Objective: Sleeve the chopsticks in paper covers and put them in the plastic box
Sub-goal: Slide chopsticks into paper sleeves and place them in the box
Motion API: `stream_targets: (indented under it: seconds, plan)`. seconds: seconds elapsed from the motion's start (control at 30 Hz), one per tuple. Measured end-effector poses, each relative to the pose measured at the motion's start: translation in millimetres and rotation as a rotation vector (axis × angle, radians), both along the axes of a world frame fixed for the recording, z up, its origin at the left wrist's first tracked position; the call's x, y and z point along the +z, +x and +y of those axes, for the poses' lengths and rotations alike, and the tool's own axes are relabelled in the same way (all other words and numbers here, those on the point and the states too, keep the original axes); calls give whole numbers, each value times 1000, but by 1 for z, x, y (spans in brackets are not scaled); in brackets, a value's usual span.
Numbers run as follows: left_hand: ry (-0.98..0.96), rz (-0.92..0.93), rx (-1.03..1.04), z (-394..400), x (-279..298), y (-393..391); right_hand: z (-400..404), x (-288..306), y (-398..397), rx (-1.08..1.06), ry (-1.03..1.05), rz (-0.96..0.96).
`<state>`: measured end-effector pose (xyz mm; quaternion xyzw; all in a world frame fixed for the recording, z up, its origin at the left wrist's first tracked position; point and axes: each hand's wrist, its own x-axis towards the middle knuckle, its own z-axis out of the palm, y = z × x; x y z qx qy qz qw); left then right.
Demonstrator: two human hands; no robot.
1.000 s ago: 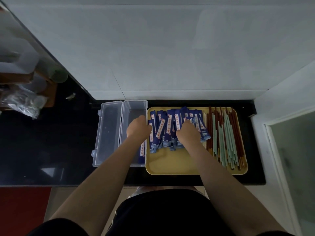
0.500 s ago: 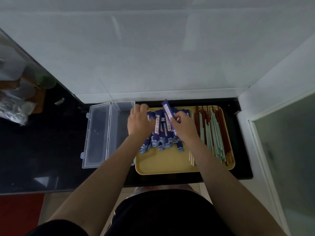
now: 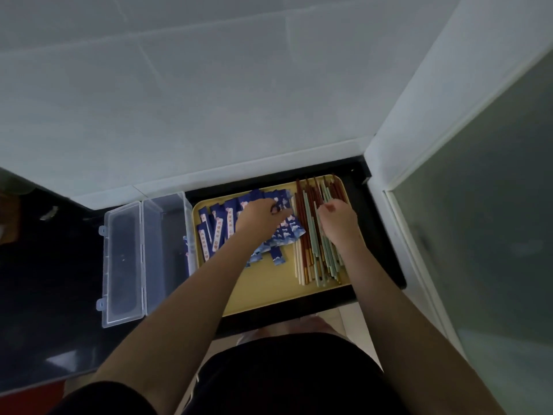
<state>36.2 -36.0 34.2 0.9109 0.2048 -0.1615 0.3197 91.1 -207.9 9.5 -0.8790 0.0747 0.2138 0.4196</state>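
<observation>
Head view: task barely started, by my reading. The plastic box [image 3: 167,253] sits open to the left of my left hand [image 3: 259,218], lid laid flat beside it; something blue shows at its right wall, perhaps one sleeved pair, though I cannot tell for certain. Nearly all paper covers [image 3: 227,229] lie loose under and left of that hand on the yellow tray [image 3: 263,292]; the bare chopsticks [image 3: 311,250] lie in a row under my right hand [image 3: 338,223]. Left hand rests on the covers, fingers curled and apparently pinching one cover at its far end. Right hand hovers over the chopsticks, fingers bent downward; whether they grip a pair, I cannot tell.
</observation>
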Motion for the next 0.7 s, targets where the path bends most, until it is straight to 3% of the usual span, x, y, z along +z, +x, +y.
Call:
stream_targets:
  seconds: [0.1, 0.27, 0.5, 0.7]
  plan:
    - [-492, 78, 294, -18, 0, 2, -17, -19, -2, 186, -319, 99]
    - [-1042, 169, 757, -36, -5, -1, -19, -38, -22, 248, -436, 93]
    - [-1126, 200, 823, -41, -14, 0, -10, -44, -28, 273, -408, -60]
    - [-1128, 236, 835, -41, -17, -2, -5, -46, -28, 328, -473, -26]
